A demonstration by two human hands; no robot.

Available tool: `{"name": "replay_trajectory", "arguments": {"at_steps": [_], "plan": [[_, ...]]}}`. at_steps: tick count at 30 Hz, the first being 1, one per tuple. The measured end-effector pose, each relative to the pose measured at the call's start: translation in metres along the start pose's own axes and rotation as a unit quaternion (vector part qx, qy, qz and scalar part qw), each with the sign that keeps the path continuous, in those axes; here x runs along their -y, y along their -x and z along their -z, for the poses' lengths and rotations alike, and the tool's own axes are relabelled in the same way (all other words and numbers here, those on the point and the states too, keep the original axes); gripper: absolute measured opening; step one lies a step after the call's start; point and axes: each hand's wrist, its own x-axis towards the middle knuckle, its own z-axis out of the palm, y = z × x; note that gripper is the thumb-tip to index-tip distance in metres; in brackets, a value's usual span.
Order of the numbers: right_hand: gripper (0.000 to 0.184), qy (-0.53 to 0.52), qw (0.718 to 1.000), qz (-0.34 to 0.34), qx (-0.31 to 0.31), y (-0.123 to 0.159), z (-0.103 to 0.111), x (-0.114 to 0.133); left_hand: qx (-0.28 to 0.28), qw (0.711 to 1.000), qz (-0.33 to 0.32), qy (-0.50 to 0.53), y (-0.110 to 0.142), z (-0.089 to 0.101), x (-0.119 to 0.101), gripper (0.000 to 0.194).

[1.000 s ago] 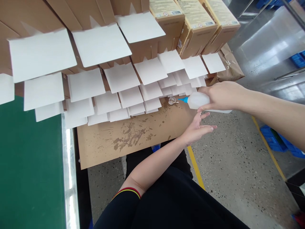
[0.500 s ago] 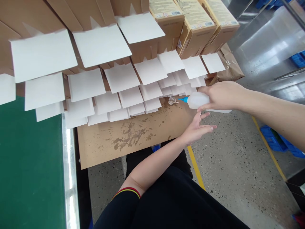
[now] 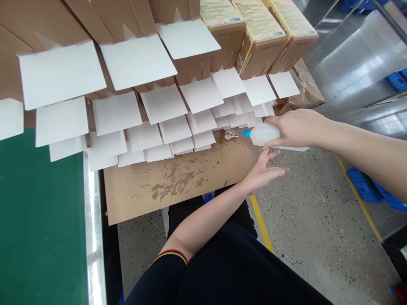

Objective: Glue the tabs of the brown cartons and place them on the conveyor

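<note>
My right hand [image 3: 295, 127] is closed around a translucent white squeeze bottle [image 3: 265, 134]. The bottle lies tilted on its side, and its blue nozzle [image 3: 244, 133] points left. Just beyond the nozzle tip, a small clear round dish [image 3: 229, 134] with a thin stick in it rests on a brown cardboard sheet [image 3: 127, 190]. Below the bottle is my left hand [image 3: 262, 171], fingers spread, with a fingertip close to the right thumb; whether they touch I cannot tell. Under the right hand shows the edge of a flat white piece [image 3: 294, 148].
Stacked brown boxes [image 3: 178, 70] with white flaps [image 3: 163, 103] sticking out stand along the far side. Printed boxes [image 3: 263, 40] sit at the upper right. Dark wet spots mark the cardboard. A green surface [image 3: 38, 220] with a metal edge is at left; blue crates [image 3: 365, 184] are on the floor.
The view has shifted very slightly. Both hands and the bottle stay where they were.
</note>
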Motion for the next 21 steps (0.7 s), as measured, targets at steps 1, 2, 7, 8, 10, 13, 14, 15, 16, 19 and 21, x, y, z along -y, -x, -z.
{"name": "replay_trajectory", "arguments": {"at_steps": [1, 2, 7, 8, 10, 13, 14, 15, 16, 19, 21], "plan": [[0.071, 0.000, 1.000, -0.001, 0.000, 0.000, 0.000, 0.000, 0.000, 1.000, 0.000, 0.000, 0.000, 0.000, 0.000, 0.120], [0.070, 0.001, 1.000, -0.001, 0.000, 0.000, 0.000, 0.000, 0.001, 1.000, 0.000, -0.001, 0.000, 0.000, 0.000, 0.121], [0.071, 0.011, 1.000, 0.004, -0.004, -0.001, -0.001, -0.002, 0.002, 1.000, -0.001, -0.004, 0.001, 0.000, -0.001, 0.126], [0.071, 0.011, 1.000, 0.006, -0.005, -0.001, -0.002, -0.003, 0.000, 1.000, 0.002, -0.003, 0.001, 0.000, -0.001, 0.126], [0.072, 0.010, 1.000, 0.009, -0.008, -0.001, -0.002, -0.004, -0.006, 1.000, 0.009, -0.002, 0.000, 0.000, -0.001, 0.126], [0.072, 0.005, 1.000, 0.011, -0.013, -0.001, -0.002, -0.005, -0.009, 1.000, 0.007, 0.000, -0.001, 0.000, 0.001, 0.124], [0.073, 0.004, 1.000, 0.011, -0.013, -0.001, -0.003, -0.005, -0.008, 1.000, 0.002, 0.001, -0.001, 0.000, 0.001, 0.123], [0.073, 0.002, 1.000, 0.012, -0.014, -0.002, -0.004, -0.006, -0.006, 1.000, -0.004, 0.003, -0.002, 0.000, 0.002, 0.122], [0.073, 0.000, 1.000, 0.014, -0.017, -0.002, -0.006, -0.007, -0.003, 1.000, -0.010, 0.005, -0.002, 0.000, 0.003, 0.121], [0.071, -0.009, 0.999, 0.025, -0.040, -0.005, -0.011, -0.013, 0.000, 1.000, -0.016, 0.008, -0.003, 0.001, 0.005, 0.119], [0.069, -0.011, 0.998, 0.032, -0.054, -0.006, -0.014, -0.015, -0.003, 1.000, -0.016, 0.009, -0.003, 0.001, 0.006, 0.118]]}}
